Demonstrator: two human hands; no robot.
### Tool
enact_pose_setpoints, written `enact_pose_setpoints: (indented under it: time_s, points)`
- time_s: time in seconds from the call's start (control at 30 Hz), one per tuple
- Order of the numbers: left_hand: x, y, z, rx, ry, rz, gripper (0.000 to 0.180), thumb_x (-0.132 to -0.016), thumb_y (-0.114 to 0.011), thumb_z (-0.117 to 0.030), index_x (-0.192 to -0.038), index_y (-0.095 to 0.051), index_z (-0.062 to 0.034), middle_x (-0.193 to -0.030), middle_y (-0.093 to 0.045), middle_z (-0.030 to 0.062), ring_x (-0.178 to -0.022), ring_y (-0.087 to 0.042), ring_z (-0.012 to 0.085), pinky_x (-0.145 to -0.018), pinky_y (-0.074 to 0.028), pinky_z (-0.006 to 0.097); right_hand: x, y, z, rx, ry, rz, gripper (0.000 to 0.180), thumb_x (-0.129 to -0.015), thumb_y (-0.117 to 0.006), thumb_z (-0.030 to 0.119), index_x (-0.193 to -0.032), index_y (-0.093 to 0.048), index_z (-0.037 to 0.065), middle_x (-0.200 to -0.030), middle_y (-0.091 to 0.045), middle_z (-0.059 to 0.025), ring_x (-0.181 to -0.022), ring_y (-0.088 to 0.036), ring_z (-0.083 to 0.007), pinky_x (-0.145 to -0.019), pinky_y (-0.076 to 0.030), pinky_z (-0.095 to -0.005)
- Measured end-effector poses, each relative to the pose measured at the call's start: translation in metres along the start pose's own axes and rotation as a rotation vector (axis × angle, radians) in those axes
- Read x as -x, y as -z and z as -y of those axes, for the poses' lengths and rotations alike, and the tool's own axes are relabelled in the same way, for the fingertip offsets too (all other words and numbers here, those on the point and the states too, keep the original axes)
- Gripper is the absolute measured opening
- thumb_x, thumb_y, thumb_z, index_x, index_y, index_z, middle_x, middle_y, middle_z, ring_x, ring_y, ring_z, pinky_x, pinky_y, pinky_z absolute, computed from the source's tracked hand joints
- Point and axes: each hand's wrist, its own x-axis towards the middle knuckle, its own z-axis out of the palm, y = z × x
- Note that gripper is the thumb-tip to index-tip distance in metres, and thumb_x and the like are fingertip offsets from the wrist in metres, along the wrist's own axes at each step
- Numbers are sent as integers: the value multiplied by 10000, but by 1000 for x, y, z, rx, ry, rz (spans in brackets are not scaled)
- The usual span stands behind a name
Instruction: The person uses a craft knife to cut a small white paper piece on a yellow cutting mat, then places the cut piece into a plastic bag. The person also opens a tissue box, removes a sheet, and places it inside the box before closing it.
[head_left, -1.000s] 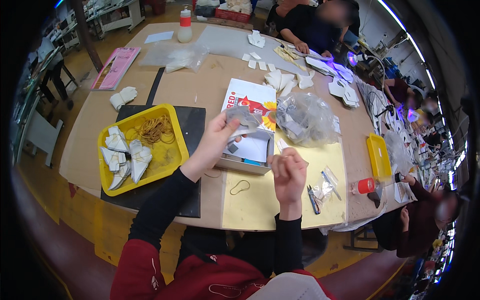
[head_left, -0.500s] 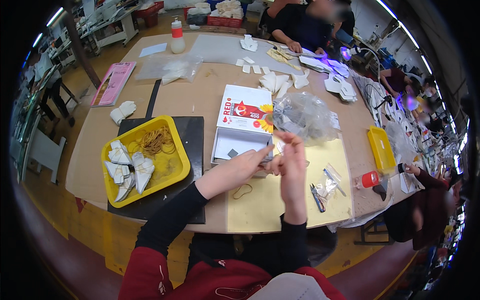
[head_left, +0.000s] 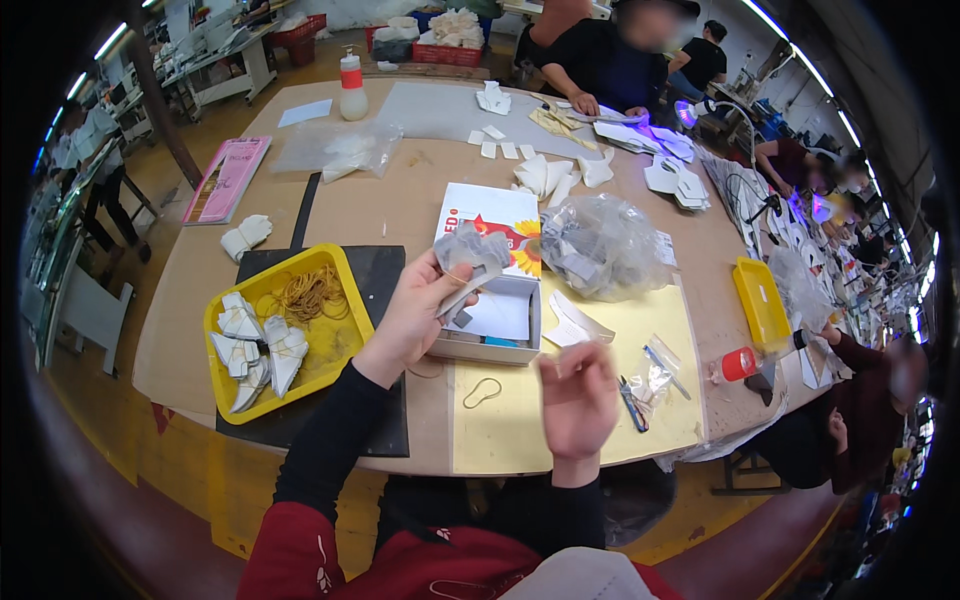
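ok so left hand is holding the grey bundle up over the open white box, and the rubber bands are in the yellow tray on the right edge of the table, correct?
Not quite. The left hand does hold the grey bundle over the open white box, but the rubber bands lie in the yellow tray on the left, beside folded white pieces. The head view shows it; what the right-edge yellow tray contains cannot be told.

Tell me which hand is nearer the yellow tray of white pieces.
Left. The left hand is raised just right of the yellow tray; the right hand is farther right, past the loose rubber band.
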Motion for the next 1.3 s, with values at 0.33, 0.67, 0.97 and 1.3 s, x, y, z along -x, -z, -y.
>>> enact_pose_setpoints:
  time_s: [0.33, 0.67, 0.97, 1.3]
  points:
    - [13, -20, 16, -113, 86, 209, 436, -945, -567, -40, -1370, -471, -34, -1212, -604, 57, -1115, -580, 146, -896, -509, 288, -14, 8, -35, 279, 61, -225, 631, -970, -563, 34, -1532, -276, 29, -1516, -394, -100, -1306, -449, -146, -1084, -393, -302]
    - [21, -28, 5, -431, 6, 497, 415, -810, -703, -16, -1198, -556, -26, -1216, -583, 100, -1132, -577, 190, -958, -475, 344, 15, 37, -2, 602, -56, -377, 162, -981, -611, 138, -1106, -610, 36, -915, -603, 29, -814, -544, -19, -686, -457, -195]
    - [-10, 52, 11, -1360, -382, 180, 419, -753, -689, -46, -1167, -629, -12, -1165, -645, 187, -1098, -601, 349, -965, -464, 394, 52, 82, 15, 1682, 17, -317, 264, -890, -653, 147, -1105, -611, 0, -1009, -623, -178, -951, -605, -321, -849, -469, -374]
    - [-1, 29, 8, -1502, -213, 235, 566, -693, -824, -252, -1196, -660, -51, -1131, -652, 119, -1138, -553, 289, -991, -418, 386, 36, 78, 37, 1616, -219, -404, 228, -844, -684, 88, -1052, -658, -2, -992, -564, -123, -844, -570, -270, -801, -469, -363]
